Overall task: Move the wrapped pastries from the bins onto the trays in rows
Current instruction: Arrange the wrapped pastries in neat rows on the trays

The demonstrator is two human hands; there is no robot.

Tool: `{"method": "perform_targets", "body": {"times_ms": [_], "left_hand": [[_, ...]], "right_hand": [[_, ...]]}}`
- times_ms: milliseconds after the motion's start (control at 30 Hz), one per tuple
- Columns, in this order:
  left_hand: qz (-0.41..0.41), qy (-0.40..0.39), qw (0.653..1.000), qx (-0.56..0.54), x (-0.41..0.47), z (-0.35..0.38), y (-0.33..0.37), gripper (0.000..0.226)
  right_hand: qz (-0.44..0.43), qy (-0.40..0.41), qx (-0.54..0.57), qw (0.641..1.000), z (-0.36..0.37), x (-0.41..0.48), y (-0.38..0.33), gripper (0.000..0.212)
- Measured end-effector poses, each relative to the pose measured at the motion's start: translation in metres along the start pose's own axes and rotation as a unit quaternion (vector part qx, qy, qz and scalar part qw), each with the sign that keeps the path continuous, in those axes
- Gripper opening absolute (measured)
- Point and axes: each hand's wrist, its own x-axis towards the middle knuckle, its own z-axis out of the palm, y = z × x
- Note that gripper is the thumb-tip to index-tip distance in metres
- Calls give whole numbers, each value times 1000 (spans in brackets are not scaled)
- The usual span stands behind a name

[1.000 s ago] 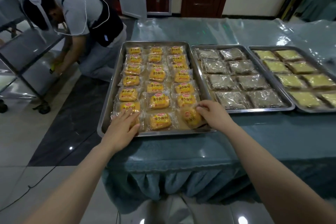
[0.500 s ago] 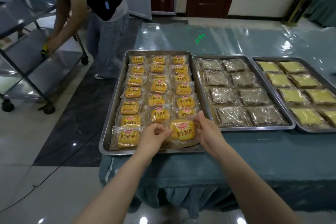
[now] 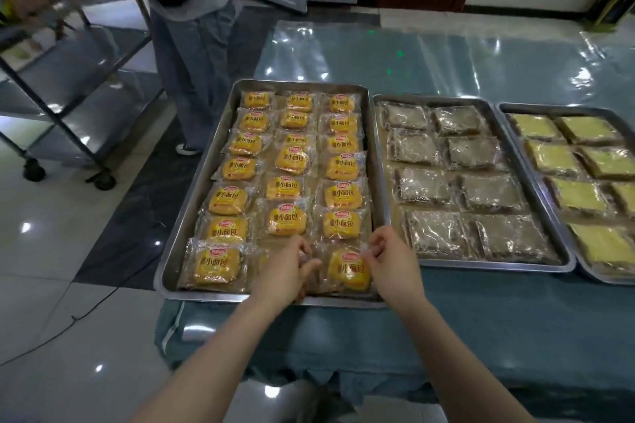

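Note:
A steel tray [image 3: 164, 268] at the table's front left holds three rows of yellow wrapped pastries. My left hand [image 3: 288, 273] and my right hand [image 3: 392, 263] are both at its near edge, on the front-right pastry [image 3: 348, 271]. My left fingers pinch the wrapper's left edge and my right fingers pinch its upper right corner. The pastry lies flat in the tray. My left hand hides the front middle spot. Another yellow pastry [image 3: 215, 266] lies at the front left.
A second tray [image 3: 498, 266] of dark wrapped pastries and a third tray [image 3: 584, 264] of pale green ones sit to the right. A person [image 3: 192, 55] stands beside a wheeled steel rack [image 3: 68, 106] at the far left. A cable [image 3: 68, 319] runs across the floor.
My hands went from resting flat on the front row to both pinching the front-right pastry's wrapper. The person at the left has stood up from a crouch.

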Motion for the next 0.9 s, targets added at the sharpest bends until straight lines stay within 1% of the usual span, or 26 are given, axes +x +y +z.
{"method": "perform_targets", "body": {"times_ms": [67, 167, 200, 233, 267, 300, 367, 433, 500, 567, 700, 900], "left_hand": [[-11, 27, 999, 17, 2, 4, -2, 22], [-16, 105, 994, 31, 4, 4, -8, 22], [0, 134, 990, 50, 4, 4, -12, 23], [21, 158, 983, 89, 5, 3, -17, 27], [36, 165, 976, 139, 8, 3, -22, 35], [36, 144, 971, 187, 10, 3, -27, 48], [7, 53, 965, 257, 15, 6, -34, 74], [-28, -21, 956, 290, 20, 11, -41, 84], [-51, -60, 954, 290, 25, 12, -46, 85], [-64, -77, 953, 287, 26, 11, -47, 87], [-74, -90, 949, 293, 28, 12, -46, 88], [-70, -98, 952, 280, 25, 10, -42, 91]], "right_hand": [[-28, -15, -102, 994, -3, 2, -1, 21], [-113, -19, -266, 957, 1, 3, -1, 41], [-150, -10, -280, 948, 4, 3, -3, 46], [-180, -16, -272, 945, 7, 4, -5, 49], [-201, -41, -254, 945, 11, 5, -7, 53], [-217, -78, -242, 942, 17, 8, -6, 58], [-245, -151, -264, 921, 29, 17, -3, 72], [-261, -201, -304, 894, 39, 27, 3, 80], [-267, -226, -329, 877, 45, 35, 11, 84], [-267, -226, -344, 871, 49, 38, 17, 88], [-254, -205, -355, 876, 55, 38, 20, 95], [-231, -220, -358, 878, 48, 36, 16, 106]]}}
